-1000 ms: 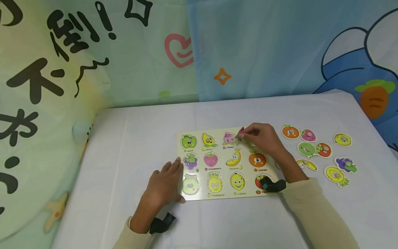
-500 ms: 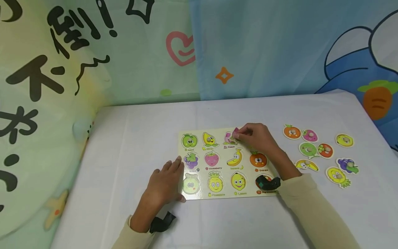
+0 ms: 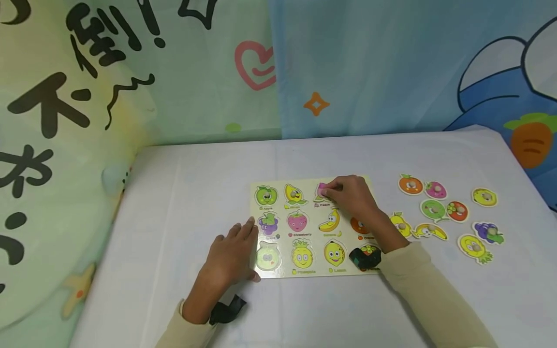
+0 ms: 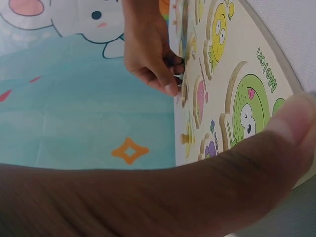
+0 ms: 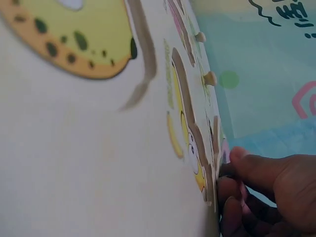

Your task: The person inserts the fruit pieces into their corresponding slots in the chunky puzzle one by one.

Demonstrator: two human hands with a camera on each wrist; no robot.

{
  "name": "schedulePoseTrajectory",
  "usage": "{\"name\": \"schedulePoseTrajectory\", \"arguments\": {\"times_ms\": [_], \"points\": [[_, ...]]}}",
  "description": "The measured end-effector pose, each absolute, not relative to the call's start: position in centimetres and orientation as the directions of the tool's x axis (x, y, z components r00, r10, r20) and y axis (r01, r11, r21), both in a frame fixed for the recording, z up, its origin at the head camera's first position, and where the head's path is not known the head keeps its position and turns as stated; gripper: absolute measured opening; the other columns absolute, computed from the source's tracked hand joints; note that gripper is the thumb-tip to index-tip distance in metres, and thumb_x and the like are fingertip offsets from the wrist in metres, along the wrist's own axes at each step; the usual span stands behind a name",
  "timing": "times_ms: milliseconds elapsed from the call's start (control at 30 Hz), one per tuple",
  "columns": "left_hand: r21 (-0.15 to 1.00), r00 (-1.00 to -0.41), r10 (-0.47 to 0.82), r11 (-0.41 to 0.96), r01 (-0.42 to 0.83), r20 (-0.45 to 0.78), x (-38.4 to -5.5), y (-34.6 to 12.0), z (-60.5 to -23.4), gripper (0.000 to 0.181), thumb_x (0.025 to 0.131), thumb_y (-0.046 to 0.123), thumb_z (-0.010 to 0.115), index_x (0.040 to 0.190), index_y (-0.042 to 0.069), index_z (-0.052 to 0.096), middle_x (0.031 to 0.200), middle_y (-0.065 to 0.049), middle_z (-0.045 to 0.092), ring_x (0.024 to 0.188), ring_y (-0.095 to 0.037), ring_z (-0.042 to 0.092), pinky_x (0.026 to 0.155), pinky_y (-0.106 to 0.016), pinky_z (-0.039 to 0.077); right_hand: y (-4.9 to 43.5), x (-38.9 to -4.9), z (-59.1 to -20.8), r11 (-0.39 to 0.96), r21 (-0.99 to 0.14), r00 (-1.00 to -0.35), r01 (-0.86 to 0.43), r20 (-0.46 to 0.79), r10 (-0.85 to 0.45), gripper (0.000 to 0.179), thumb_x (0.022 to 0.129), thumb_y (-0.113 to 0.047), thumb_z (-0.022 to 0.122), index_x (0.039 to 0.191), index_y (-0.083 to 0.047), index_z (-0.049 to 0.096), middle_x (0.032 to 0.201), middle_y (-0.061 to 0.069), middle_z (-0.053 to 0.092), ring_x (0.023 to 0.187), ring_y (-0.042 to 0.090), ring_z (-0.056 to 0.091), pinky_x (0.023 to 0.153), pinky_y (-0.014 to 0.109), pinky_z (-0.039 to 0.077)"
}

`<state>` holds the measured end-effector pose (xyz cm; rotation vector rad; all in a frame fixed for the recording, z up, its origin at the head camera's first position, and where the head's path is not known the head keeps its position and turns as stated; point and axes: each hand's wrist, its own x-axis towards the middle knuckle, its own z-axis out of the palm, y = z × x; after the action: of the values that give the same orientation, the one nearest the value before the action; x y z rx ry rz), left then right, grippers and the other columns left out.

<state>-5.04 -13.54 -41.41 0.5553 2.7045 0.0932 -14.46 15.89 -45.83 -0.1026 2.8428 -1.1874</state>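
A pale wooden fruit puzzle board (image 3: pixel 313 237) lies on the white-covered table. My right hand (image 3: pixel 352 195) pinches a pink peach puzzle piece (image 3: pixel 321 189) over the peach slot in the top row, covering part of it. In the right wrist view, the thumb and fingers of that hand (image 5: pixel 276 192) are close against the board's surface. My left hand (image 3: pixel 232 253) rests along the board's left edge, fingers extended. Its thumb (image 4: pixel 291 128) lies at the board's edge beside the melon picture (image 4: pixel 251 106) in the left wrist view.
Several loose knobbed fruit pieces lie right of the board, among them an orange (image 3: pixel 410 184), a pineapple (image 3: pixel 474 247), grapes (image 3: pixel 488 232) and a banana (image 3: pixel 430 231). Knobbed apple (image 3: pixel 266 195) and mango (image 3: pixel 295 194) pieces sit in the top row. A printed curtain (image 3: pixel 370 67) hangs behind the table.
My right hand has shifted left with the peach piece, from right of the peach slot to over it. A pear piece has come into view beside my right wrist. My left hand stays put.
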Motion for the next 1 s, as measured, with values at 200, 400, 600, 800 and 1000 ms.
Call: {"name": "schedulePoseTrajectory", "arguments": {"times_ms": [200, 400, 600, 800, 1000], "points": [[0.142, -0.850, 0.394, 0.919, 0.367, -0.349, -5.0, -13.5, -41.3, 0.111, 0.057, 0.038, 0.095, 0.147, 0.004, 0.040, 0.155, -0.011, 0.032, 0.136, -0.035, 0.036, 0.096, -0.051, 0.043, 15.7, -14.4, -45.7, 0.721, -0.693, -0.995, -0.017, -0.061, -0.083, 0.024, 0.092, -0.022, 0.069, 0.102, -0.001, 0.075, 0.094, 0.013, 0.071, 0.086, 0.025, 0.060, 0.072, 0.037, 0.048], [0.148, -0.851, 0.393, 0.919, 0.364, -0.349, -4.9, -13.4, -41.3, 0.111, 0.056, 0.037, 0.095, 0.147, 0.004, 0.040, 0.155, -0.011, 0.033, 0.136, -0.035, 0.037, 0.096, -0.052, 0.044, 15.7, -14.0, -45.8, 0.716, -0.698, -0.995, 0.009, -0.075, -0.061, 0.022, 0.094, -0.019, 0.067, 0.104, -0.001, 0.074, 0.095, 0.013, 0.070, 0.090, 0.026, 0.058, 0.077, 0.039, 0.047], [0.144, -0.851, 0.397, 0.918, 0.370, -0.343, -4.9, -13.4, -41.1, 0.111, 0.057, 0.037, 0.095, 0.147, 0.003, 0.040, 0.155, -0.011, 0.033, 0.136, -0.035, 0.037, 0.095, -0.051, 0.044, 15.3, -13.9, -45.8, 0.702, -0.712, -0.999, 0.000, -0.034, -0.035, 0.018, 0.094, -0.018, 0.066, 0.099, -0.002, 0.074, 0.093, 0.012, 0.070, 0.087, 0.025, 0.059, 0.075, 0.038, 0.046], [0.154, -0.850, 0.400, 0.917, 0.369, -0.344, -4.9, -13.4, -41.1, 0.111, 0.057, 0.036, 0.095, 0.147, 0.003, 0.039, 0.155, -0.012, 0.032, 0.136, -0.035, 0.036, 0.097, -0.052, 0.043, 15.4, -13.8, -45.4, 0.721, -0.692, -0.997, 0.036, -0.071, -0.019, 0.020, 0.095, -0.019, 0.065, 0.102, -0.002, 0.075, 0.096, 0.013, 0.070, 0.090, 0.026, 0.058, 0.079, 0.040, 0.047], [0.158, -0.850, 0.404, 0.915, 0.371, -0.339, -4.9, -13.5, -41.1, 0.111, 0.056, 0.035, 0.095, 0.146, 0.001, 0.040, 0.155, -0.013, 0.033, 0.136, -0.037, 0.036, 0.102, -0.052, 0.039, 17.0, -13.6, -45.1, 0.717, -0.696, -0.997, 0.037, -0.079, -0.025, 0.022, 0.097, -0.016, 0.060, 0.105, 0.000, 0.073, 0.103, 0.018, 0.069, 0.099, 0.031, 0.058, 0.085, 0.047, 0.048]]}}
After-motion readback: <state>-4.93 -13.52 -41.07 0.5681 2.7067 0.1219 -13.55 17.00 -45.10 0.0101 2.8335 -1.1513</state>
